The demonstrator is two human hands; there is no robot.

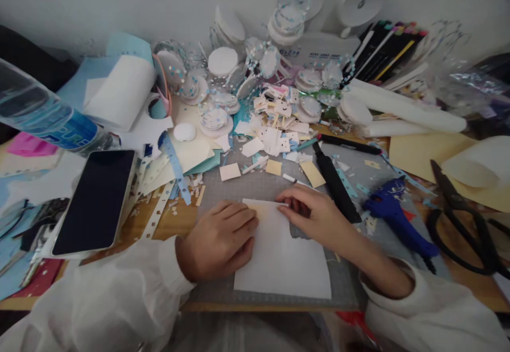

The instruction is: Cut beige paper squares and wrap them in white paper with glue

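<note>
My left hand (223, 237) lies flat, fingers together, pressing the white sheet (282, 256) on the grey cutting mat (255, 187) by the bench's near edge. My right hand (319, 216) fingertips pinch its top edge, beside the black knife (334, 184).

Hidden, cropped and unclear regions of the head view.
The left hand (221, 240) covers the left edge of the white sheet (282, 256); how its fingertips grip there cannot be told. The plastic bottle (43, 112) is cut by the left edge, the scissors (466, 229) by the right. Print on the small paper pieces (279, 123) is too small to read. Both sleeves leave the bottom edge.
</note>
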